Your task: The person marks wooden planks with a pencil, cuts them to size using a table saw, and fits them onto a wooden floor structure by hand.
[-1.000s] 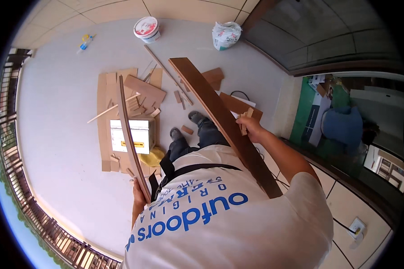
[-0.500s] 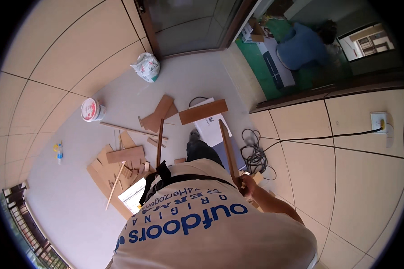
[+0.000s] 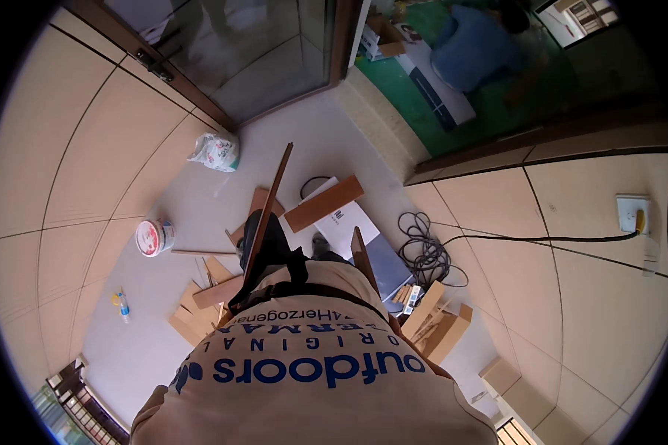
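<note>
Two narrow brown wooden boards stick out past my shirt front. The longer left board [image 3: 272,196] slants up and forward over my left leg. On the other side, the shorter right board [image 3: 362,256] rises beside my right leg. My shirt hides the lower ends of both boards, and neither of my hands shows. Ahead of my feet, a loose brown board [image 3: 324,203] lies across a long white-and-blue carton [image 3: 352,226]. More brown board pieces [image 3: 263,202] lie on the floor beyond my left leg.
A coiled black cable [image 3: 425,252] runs to a wall socket [image 3: 632,213]. Open cardboard boxes [image 3: 447,330] sit at right. At left are a bucket [image 3: 154,237], a white sack [image 3: 217,152] and a bottle [image 3: 124,305]. Beyond the doorway, a person in blue [image 3: 476,48] is bent low.
My view has shifted and my body has turned. The left board now reaches farther forward; less of the right board shows. My right hand, earlier around the right board, has gone behind my shirt.
</note>
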`<state>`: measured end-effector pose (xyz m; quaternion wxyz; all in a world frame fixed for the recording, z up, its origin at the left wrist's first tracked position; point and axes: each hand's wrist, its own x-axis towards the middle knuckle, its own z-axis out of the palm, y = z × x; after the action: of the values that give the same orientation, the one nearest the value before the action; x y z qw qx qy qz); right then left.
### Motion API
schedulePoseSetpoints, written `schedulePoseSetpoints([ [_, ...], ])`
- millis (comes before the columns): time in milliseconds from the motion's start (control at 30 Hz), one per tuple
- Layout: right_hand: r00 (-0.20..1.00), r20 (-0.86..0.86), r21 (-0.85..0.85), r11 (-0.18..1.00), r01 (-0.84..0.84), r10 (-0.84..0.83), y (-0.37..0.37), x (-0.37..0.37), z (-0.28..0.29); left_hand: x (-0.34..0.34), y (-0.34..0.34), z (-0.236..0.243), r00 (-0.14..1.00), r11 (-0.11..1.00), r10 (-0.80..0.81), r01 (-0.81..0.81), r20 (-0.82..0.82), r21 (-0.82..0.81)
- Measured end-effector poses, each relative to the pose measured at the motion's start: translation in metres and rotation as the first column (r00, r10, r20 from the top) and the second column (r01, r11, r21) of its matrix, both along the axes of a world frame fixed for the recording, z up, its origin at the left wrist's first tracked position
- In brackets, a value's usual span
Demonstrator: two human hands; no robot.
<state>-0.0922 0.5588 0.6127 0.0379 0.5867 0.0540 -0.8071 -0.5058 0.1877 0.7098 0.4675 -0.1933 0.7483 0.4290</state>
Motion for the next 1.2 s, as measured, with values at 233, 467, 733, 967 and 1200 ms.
schedulePoseSetpoints([
  [233,0.988,0.065,0.071,0.988,0.138,-0.142,0.029,-0.104,0.006,-0.152,0.089,-0.023,0.983,0.984,-0.177,0.178,0.054,-0.029],
  [467,0.932,0.102,0.149,0.932,0.332,-0.348,0.058,-0.265,0.024,-0.377,0.215,-0.036,0.875,0.876,-0.477,0.481,0.084,-0.035],
  [733,0.836,0.157,0.186,0.847,0.498,-0.526,0.076,-0.387,0.077,-0.564,0.4,0.0,0.621,0.62,-0.78,0.784,0.085,-0.042],
  [967,0.755,0.155,0.213,0.768,0.605,-0.637,0.132,-0.428,0.09,-0.597,0.565,-0.002,0.408,0.408,-0.904,0.913,0.126,-0.027],
  [1200,0.873,0.01,0.482,0.767,0.423,-0.487,0.292,-0.424,0.059,-0.543,0.725,0.005,0.346,0.344,-0.925,0.938,0.156,-0.038],
])
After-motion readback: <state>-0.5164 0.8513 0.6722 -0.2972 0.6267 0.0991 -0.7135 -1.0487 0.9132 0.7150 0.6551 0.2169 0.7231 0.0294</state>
